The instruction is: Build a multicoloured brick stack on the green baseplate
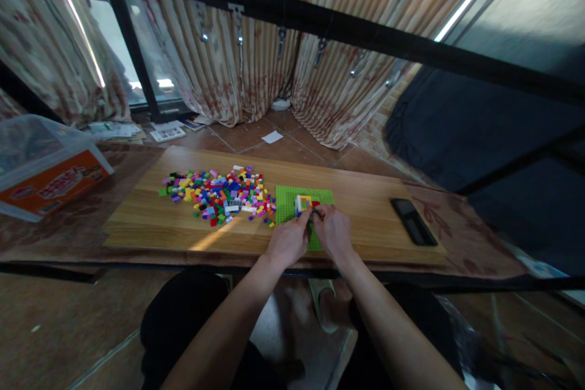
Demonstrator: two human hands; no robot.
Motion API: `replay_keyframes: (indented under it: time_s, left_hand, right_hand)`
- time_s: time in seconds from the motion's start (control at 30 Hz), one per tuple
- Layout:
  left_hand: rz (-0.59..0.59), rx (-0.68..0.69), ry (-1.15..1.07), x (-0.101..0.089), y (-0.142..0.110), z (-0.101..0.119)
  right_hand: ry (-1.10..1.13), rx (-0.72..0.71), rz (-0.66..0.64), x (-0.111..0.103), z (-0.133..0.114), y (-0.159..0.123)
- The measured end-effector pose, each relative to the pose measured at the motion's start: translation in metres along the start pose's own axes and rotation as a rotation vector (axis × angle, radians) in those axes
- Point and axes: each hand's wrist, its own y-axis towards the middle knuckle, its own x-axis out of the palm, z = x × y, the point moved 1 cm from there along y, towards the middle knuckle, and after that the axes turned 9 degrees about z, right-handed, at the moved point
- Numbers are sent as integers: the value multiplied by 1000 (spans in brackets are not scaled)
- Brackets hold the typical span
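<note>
A light green baseplate (pixel 286 196) lies on the wooden board. On it stands a small build of toy bricks (pixel 304 201), with white, yellow, red and blue parts showing. My left hand (pixel 289 239) rests over the plate's near left part, its fingers closed against the near side of the build. My right hand (pixel 334 230) is beside it on the right, thumb and fingers pinched at a small dark green brick (pixel 315 211) by the build's near right corner. The fingertips of both hands almost meet and cover part of the build.
A pile of loose, many-coloured bricks (pixel 223 192) spreads left of the plate on the wooden board (pixel 375 213). A black phone (pixel 414 222) lies at the board's right end. A clear plastic tub (pixel 50 164) with an orange label stands far left. A dark bar (pixel 292 11) crosses above.
</note>
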Motion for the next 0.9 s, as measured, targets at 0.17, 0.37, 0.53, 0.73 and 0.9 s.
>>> replay_keyframes:
  time_s: [0.17, 0.37, 0.53, 0.73, 0.9]
  left_hand:
    - [10, 1, -11, 1, 0, 0]
    - [16, -3, -31, 2, 0, -1]
    - [50, -25, -141, 3, -1, -6]
    - [175, -140, -505, 2, -9, -9]
    - [133, -290, -936, 10, -18, -2]
  right_hand:
    - [-112, 10, -68, -6, -10, 5]
    - [-96, -50, -32, -2, -6, 6]
    - [49, -60, 26, 1, 4, 0]
    - [439, 86, 179, -5, 11, -28]
    - [719, 118, 56, -8, 6, -55]
